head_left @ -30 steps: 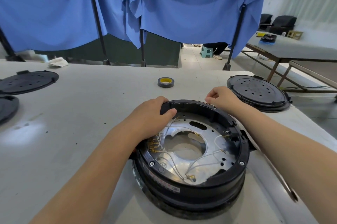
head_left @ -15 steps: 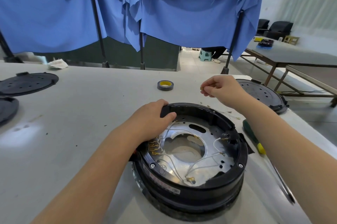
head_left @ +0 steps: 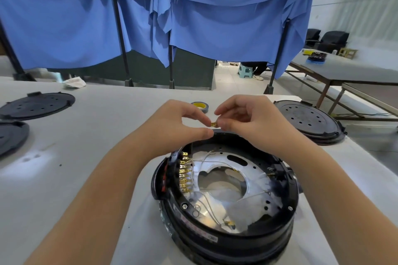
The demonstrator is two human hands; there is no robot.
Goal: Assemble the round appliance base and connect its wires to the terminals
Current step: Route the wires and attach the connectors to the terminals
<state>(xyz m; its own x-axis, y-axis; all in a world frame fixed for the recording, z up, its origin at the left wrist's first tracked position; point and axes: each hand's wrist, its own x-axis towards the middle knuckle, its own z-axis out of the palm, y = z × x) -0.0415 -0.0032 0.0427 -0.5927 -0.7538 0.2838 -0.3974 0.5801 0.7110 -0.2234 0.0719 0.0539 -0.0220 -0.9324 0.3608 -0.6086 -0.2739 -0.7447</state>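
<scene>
We hold a small brass connector [head_left: 213, 124] pinched in the right hand [head_left: 247, 122], left hand [head_left: 183, 123] fingertips closing on it, both just above the far rim of the round base [head_left: 226, 195]; next, judged: align squarely with the terminal row [head_left: 184, 173] below-left, push straight.

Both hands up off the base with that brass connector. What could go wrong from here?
1. The small brass connector is pinched only at the fingertips of the right hand and left hand; a slip could drop it into the round black appliance base.
2. Neither hand steadies the base, so pushing onto the row of brass terminals may shift it.
3. The thin white wires lie loose and could snag.
</scene>
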